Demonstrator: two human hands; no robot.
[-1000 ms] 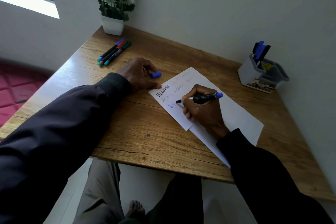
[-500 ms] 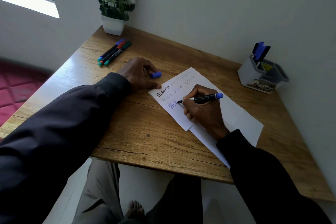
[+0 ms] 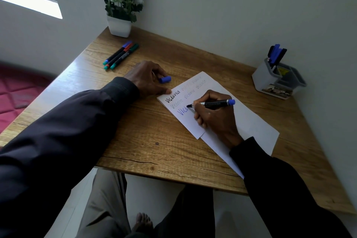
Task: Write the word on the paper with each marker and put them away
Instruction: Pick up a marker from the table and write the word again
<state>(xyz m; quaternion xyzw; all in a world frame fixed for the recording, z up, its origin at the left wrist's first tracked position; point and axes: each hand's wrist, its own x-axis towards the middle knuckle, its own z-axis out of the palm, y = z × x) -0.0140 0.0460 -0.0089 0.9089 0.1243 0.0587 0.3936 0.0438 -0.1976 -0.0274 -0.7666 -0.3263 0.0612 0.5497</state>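
Head: three loose markers (image 3: 121, 55); right hand (image 3: 216, 120), marker (image 3: 214, 103); left hand (image 3: 147, 79), cap (image 3: 165, 79).

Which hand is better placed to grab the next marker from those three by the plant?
Left, probably: the left hand rests nearer the three markers, though holding a blue cap; the right hand grips the writing marker.
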